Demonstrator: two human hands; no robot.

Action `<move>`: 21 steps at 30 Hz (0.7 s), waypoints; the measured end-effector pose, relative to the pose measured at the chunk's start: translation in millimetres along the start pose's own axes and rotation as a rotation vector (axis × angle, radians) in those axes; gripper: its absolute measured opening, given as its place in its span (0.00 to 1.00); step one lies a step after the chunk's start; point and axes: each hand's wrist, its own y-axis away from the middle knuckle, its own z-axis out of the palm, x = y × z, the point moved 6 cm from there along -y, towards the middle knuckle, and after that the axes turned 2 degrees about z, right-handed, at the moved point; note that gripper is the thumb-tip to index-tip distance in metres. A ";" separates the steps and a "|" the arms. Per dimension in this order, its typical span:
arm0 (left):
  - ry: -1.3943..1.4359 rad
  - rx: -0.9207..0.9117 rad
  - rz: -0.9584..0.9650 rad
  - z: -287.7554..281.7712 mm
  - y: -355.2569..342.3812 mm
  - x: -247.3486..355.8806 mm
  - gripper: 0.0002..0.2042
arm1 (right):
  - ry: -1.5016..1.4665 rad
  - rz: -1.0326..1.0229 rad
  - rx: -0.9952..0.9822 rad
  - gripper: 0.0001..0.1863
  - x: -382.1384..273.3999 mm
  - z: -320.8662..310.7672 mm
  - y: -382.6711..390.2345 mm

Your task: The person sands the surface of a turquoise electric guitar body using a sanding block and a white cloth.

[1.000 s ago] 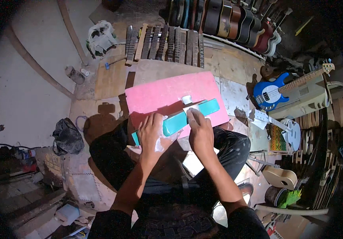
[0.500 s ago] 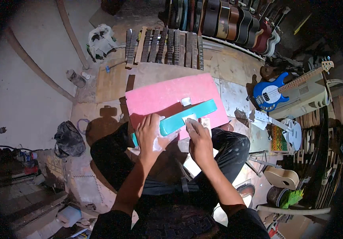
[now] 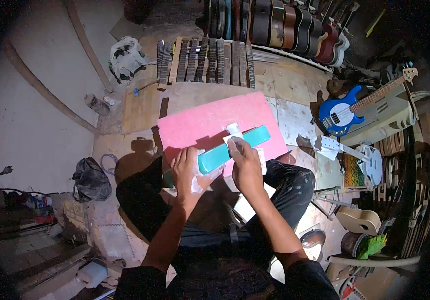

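Note:
My left hand [image 3: 188, 170], dusted white, is wrapped round the left part of a long turquoise bar [image 3: 214, 158] lying over a pink board [image 3: 210, 112] across my knees. My right hand [image 3: 245, 167] pinches a small pale pad or sheet [image 3: 229, 140] against the bar's middle, thumb and fingers together. Just above the pad is a small white block [image 3: 233, 127]. Another pale piece [image 3: 261, 161] shows at the right of my right hand, partly hidden by it.
Guitar necks [image 3: 205, 62] lie in a row beyond the board, with upright guitars [image 3: 290, 30] behind. A blue bass [image 3: 340, 117], a white guitar [image 3: 370, 165] and a natural-wood body [image 3: 360, 220] are at the right. A bunched dark bag [image 3: 90, 180] is at the left by the wall.
My right hand and the pale pad moved down over the bar, then back up toward its far edge. The bar's right end shifted slightly leftward. My left hand kept its grip.

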 end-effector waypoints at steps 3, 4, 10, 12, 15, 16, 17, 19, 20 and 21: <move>0.036 -0.026 0.002 -1.4 -2.1 -2.3 0.28 | -0.035 0.027 -0.025 0.33 -4.5 -0.8 14.7; 0.020 -0.010 0.001 -1.1 -3.1 -1.1 0.28 | -0.046 0.038 -0.029 0.33 -2.5 -0.9 20.8; 0.017 -0.001 0.021 1.8 4.1 2.0 0.29 | -0.020 0.072 -0.019 0.33 0.2 3.2 -0.3; 0.046 -0.012 0.001 3.8 3.3 -2.2 0.32 | -0.088 0.053 -0.014 0.33 -2.9 2.7 16.3; 0.030 -0.014 -0.009 3.4 6.3 -0.4 0.32 | -0.115 0.062 -0.037 0.33 -5.4 -0.5 28.0; 0.025 0.004 0.003 3.3 8.0 0.2 0.32 | -0.092 0.082 -0.057 0.33 -2.9 0.9 21.2; 0.025 0.017 0.018 4.2 9.2 2.0 0.32 | -0.066 0.106 -0.074 0.33 -0.6 0.8 13.6; 0.016 0.019 0.038 5.6 10.1 2.6 0.30 | -0.092 0.096 -0.056 0.32 -1.8 2.0 6.3; 0.003 0.017 0.042 4.8 7.7 0.6 0.29 | -0.123 0.083 -0.041 0.32 -3.2 3.8 7.2; -0.010 0.016 0.046 3.9 6.2 -0.3 0.27 | -0.155 0.069 -0.026 0.32 -4.7 4.8 9.5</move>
